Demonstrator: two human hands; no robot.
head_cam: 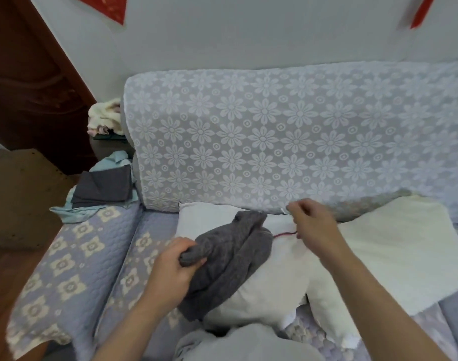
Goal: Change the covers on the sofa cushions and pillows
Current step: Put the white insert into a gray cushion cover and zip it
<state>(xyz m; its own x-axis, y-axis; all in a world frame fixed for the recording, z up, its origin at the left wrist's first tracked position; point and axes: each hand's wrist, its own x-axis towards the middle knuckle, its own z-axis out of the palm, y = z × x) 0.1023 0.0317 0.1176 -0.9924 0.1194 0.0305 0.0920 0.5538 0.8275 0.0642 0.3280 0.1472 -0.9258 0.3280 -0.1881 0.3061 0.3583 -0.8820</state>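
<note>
Grey cover (222, 261) hides part of the white pillow (272, 280).

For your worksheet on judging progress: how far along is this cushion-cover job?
Early to midway. The left hand grips a bunched grey cover lying on the bare white pillow. The right hand pinches something at the pillow's top edge. Folded fabrics wait on the armrest, still unused.

- A home, by the look of it a living room — a sofa (287, 142) draped in lavender flower-patterned covers stands against a plain pale wall (248, 35).
- Folded clothes (103, 188) pile on the sofa's arm.
- A dark wooden door (32, 82) stands at left — red paper decorations (110, 7) hang above.
</note>
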